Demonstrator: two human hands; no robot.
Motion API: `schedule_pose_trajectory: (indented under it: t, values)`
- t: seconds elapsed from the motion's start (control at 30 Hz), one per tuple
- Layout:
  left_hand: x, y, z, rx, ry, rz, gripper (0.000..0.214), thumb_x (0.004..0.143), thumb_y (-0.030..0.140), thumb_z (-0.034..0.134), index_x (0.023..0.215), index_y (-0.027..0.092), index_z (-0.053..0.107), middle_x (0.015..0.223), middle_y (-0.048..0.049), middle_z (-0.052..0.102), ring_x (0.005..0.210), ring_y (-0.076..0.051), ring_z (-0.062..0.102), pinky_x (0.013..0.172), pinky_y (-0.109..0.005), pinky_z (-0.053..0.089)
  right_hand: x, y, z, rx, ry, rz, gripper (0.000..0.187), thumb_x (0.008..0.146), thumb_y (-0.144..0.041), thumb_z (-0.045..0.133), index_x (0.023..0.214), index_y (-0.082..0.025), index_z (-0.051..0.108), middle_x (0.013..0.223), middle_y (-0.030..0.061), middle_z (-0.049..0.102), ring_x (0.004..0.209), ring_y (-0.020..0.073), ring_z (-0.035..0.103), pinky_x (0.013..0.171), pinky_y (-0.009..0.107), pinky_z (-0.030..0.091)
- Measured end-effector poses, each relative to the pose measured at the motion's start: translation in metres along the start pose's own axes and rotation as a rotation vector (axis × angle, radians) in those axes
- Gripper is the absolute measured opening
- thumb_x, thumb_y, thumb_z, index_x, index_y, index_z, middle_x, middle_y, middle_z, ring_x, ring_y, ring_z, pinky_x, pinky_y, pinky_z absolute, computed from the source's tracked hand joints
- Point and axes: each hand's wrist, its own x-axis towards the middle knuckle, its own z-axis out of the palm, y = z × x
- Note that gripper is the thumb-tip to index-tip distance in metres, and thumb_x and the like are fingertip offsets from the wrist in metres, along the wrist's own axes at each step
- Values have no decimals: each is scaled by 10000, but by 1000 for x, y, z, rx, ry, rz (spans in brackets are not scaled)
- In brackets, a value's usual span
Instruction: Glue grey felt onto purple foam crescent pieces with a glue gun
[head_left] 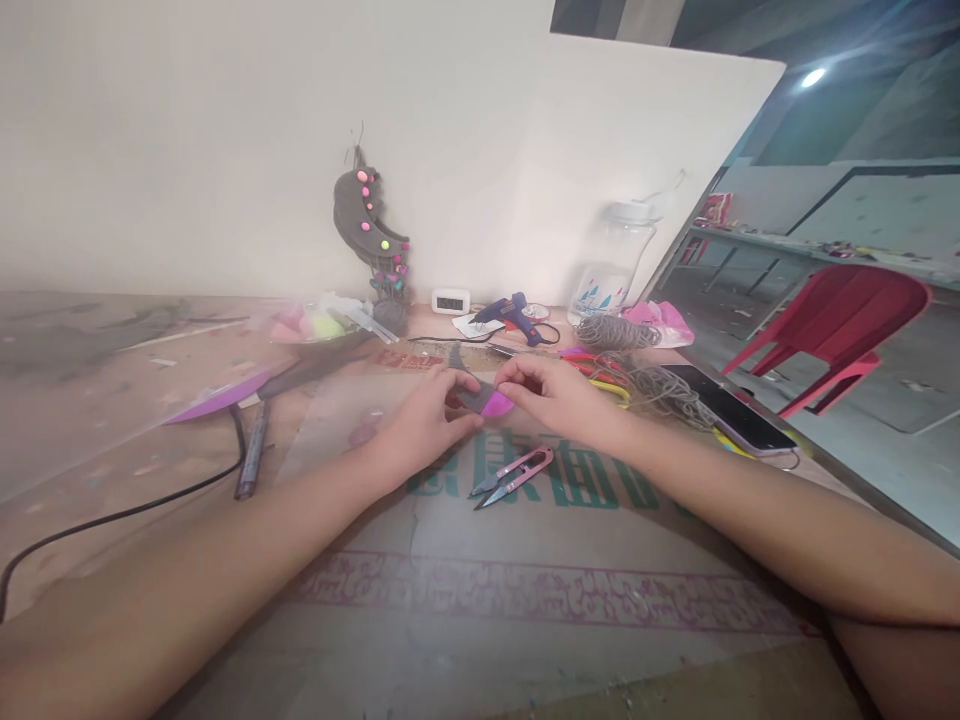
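My left hand is closed around a dark grey piece that looks like felt, thumb below and fingers above. Against it lies a bright purple-pink piece; whether the two are joined I cannot tell. My right hand is pinched at the upper edge of these pieces, and its fingertips hide what exactly they grip. Just below both hands, a pair of pink-handled thread snips rests on the printed sheet, blades pointing left.
A glue gun, small digital clock and clear bottle stand at the back. Grey yarn and a phone lie right. A moon decoration hangs on the wall. A marker and black cable are left.
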Motion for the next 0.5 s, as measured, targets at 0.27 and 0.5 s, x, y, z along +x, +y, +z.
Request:
schedule_pose_trajectory:
  t: [0.27,0.5]
  values:
    - [-2,5,-1,19,6,22,238,783,305,607,978,210,508,1005,-38,538,789,-145,580,656,-275,476,5,6,-9,2,-24,-8,134,836,-272,530,815,-171,615,701,-10,558,613,106,469,571,238,364]
    - [3,0,-1,-137,22,-62,304,748,327,631,984,213,477,866,-8,578,694,-140,575,589,-262,462,12,20,-26,-75,-137,41,171,816,-319,567,876,-182,650,741,1,591,658,127,510,608,258,383]
